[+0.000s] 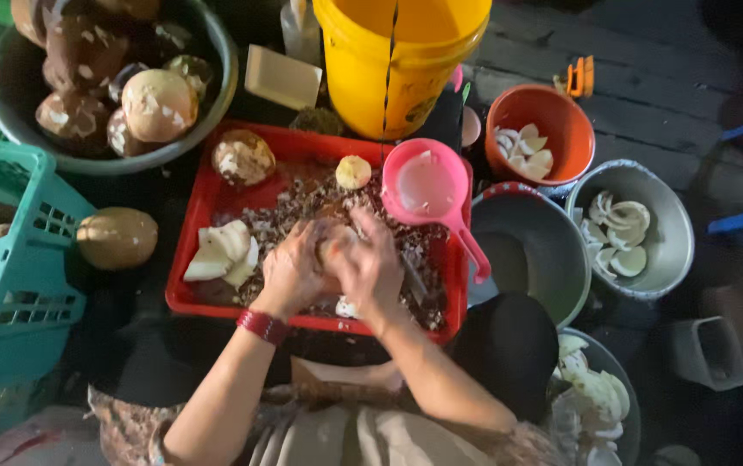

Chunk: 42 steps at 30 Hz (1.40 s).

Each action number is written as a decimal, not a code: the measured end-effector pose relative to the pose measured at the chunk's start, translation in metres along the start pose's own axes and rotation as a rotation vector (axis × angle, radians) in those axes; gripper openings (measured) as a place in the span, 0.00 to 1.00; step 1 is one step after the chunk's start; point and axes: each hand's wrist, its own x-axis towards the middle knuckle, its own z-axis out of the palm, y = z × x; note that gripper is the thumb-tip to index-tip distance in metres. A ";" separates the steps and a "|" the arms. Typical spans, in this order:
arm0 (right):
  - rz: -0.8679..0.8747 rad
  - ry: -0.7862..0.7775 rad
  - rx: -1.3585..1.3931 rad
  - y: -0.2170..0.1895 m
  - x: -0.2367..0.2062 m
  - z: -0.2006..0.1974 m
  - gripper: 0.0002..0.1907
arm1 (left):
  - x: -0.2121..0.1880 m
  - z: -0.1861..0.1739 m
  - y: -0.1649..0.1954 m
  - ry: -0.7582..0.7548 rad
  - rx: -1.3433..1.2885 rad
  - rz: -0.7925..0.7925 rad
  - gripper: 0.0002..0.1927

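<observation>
Both the left hand (292, 269) and right hand (371, 266) close around a coconut piece (333, 246) over the red tray (207, 203), which catches the brown shavings (289, 216).

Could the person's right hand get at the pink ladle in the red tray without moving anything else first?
Probably yes. The pink ladle lies on top at the tray's far right, just beyond the right hand, with nothing between them. That hand is busy on a brown piece, though.

Single head-worn view: looks steeply down, close above the shallow red plastic tray (216, 207); surrounding bowls at frame edges.
</observation>
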 end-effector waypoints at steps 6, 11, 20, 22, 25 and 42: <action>0.867 -0.247 0.960 0.095 -0.017 0.073 0.18 | -0.001 -0.011 0.017 0.014 0.203 0.298 0.47; 0.850 -0.170 0.849 0.110 -0.027 0.056 0.18 | -0.033 -0.013 0.005 0.254 0.159 0.168 0.55; 0.779 -0.471 0.788 0.034 -0.007 -0.005 0.18 | -0.050 -0.014 -0.019 0.031 -0.064 0.051 0.48; 0.863 -0.474 0.760 0.032 -0.006 -0.013 0.18 | -0.053 -0.026 -0.022 0.097 -0.017 0.298 0.49; 0.851 -0.345 0.958 0.025 -0.008 -0.018 0.18 | -0.057 -0.017 -0.012 0.138 -0.145 0.236 0.58; -0.151 -0.004 0.197 -0.052 -0.020 -0.019 0.19 | -0.033 0.011 -0.022 0.125 0.002 0.180 0.40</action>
